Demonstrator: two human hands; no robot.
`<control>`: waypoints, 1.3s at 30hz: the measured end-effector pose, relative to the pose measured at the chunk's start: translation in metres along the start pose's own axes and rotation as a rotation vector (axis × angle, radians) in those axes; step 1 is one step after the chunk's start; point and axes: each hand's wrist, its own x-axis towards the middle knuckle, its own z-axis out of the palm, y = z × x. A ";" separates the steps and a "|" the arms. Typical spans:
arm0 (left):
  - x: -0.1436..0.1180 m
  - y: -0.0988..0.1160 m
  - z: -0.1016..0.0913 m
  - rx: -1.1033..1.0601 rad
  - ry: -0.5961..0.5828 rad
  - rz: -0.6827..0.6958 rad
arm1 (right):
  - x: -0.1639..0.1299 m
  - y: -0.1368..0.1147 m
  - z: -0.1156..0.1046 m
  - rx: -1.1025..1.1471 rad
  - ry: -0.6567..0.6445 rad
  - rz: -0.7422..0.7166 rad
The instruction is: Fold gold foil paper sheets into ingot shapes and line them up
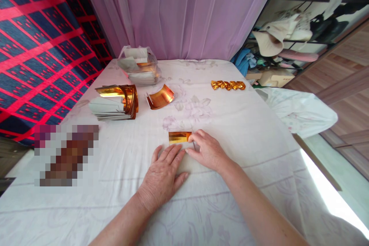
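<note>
A small sheet of gold foil paper (178,137) lies on the table in front of me, its shiny face up. My left hand (163,175) rests palm down just below it, fingers stretched out and spread, with the fingertips near its lower edge. At the sheet's right end, my right hand (209,150) pinches the edge between thumb and fingers. Whether the left fingertips press on the paper, I cannot tell. Farther off sits a curved gold foil sheet or thin stack (161,97), beside a thick stack of foil paper (115,103).
A clear plastic bag (140,67) of more paper stands at the back left. Several folded gold foil pieces (227,85) lie in a row at the back right. A patterned white cloth (127,153) covers the table. Shelves and a white bag (302,111) are on the right.
</note>
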 end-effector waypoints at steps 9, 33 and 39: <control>0.000 0.001 0.000 0.002 0.016 -0.006 | 0.001 0.003 0.001 0.042 -0.015 -0.006; 0.000 0.000 0.000 0.015 0.025 0.006 | 0.003 0.017 -0.015 0.255 -0.163 -0.106; 0.000 0.000 -0.001 0.025 0.024 0.014 | 0.002 0.019 -0.016 0.266 -0.156 -0.134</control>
